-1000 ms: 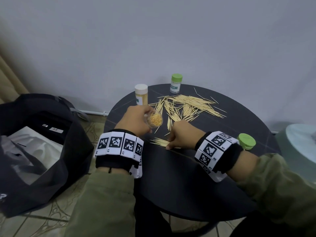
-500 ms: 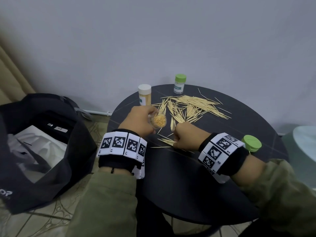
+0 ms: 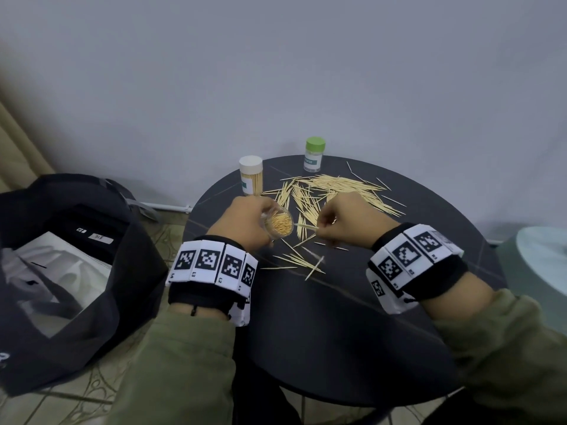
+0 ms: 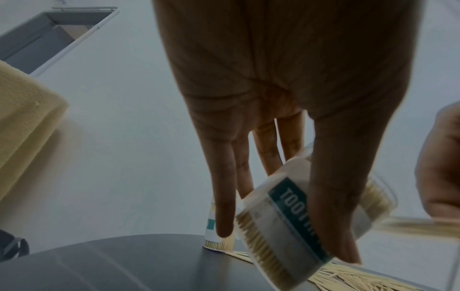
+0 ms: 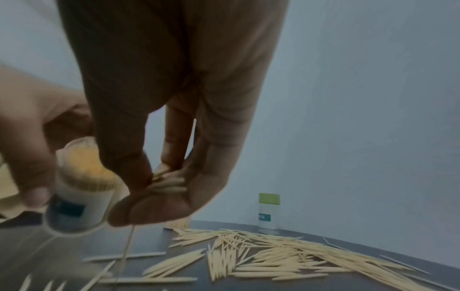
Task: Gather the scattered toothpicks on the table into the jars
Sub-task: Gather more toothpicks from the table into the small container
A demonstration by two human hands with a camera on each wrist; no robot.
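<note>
My left hand [image 3: 245, 223] grips an open clear toothpick jar [image 3: 278, 224], tilted with its mouth toward my right hand; the jar [image 4: 298, 212] is packed with toothpicks. Beside the jar's mouth, my right hand [image 3: 340, 220] pinches a small bunch of toothpicks [image 5: 169, 182], tips toward the mouth. One toothpick [image 5: 125, 252] hangs or falls below the fingers. A big pile of scattered toothpicks [image 3: 331, 191] lies on the round black table [image 3: 352, 332] behind my hands. A smaller loose group of toothpicks [image 3: 302, 260] lies in front of them.
A full white-capped jar [image 3: 251, 176] and a green-capped jar [image 3: 314, 154] stand at the table's back edge by the wall. A black bag [image 3: 61, 271] sits on the floor to the left. A pale round stool [image 3: 543, 265] is at the right.
My right hand has lifted off the table with a bunch of toothpicks and moved up to the jar's mouth. Several toothpicks stay behind on the table where it was.
</note>
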